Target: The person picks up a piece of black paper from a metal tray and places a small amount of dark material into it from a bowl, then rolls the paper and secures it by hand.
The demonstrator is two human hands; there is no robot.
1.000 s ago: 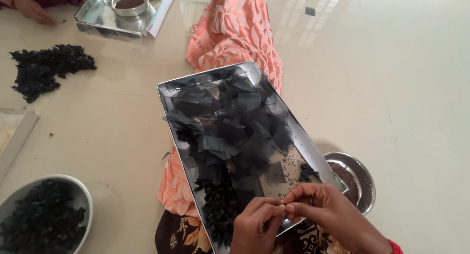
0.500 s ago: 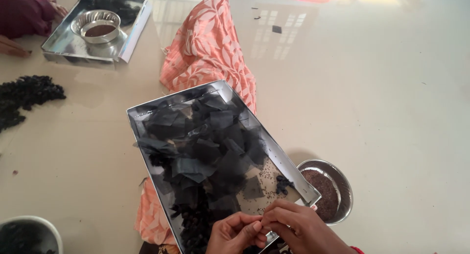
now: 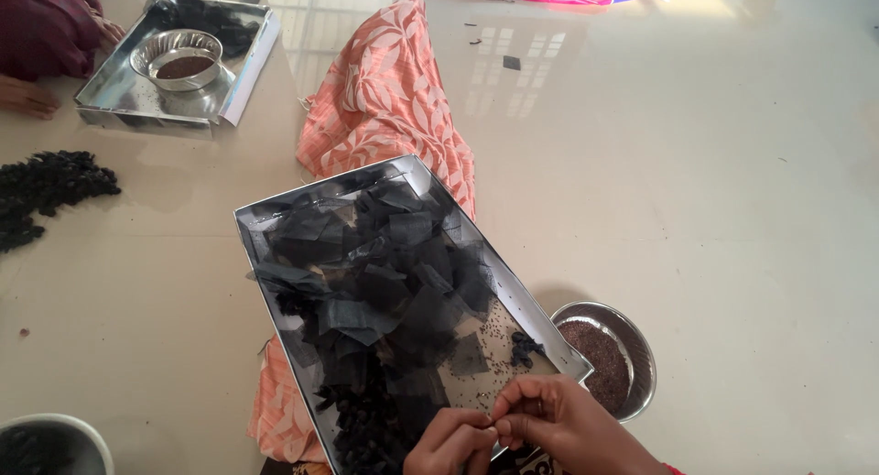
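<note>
Both hands, left hand and right hand, meet fingertip to fingertip in a pinching grip on something tiny at the near end of the metal tray, whose long axis runs away up-left.

Whatever the left hand and right hand pinched was too small to tell; the round grey bowl was cut off by the bottom edge.

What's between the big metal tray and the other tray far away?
In the head view, orange patterned cloth and bare floor lie between the near tray and the far tray.
</note>
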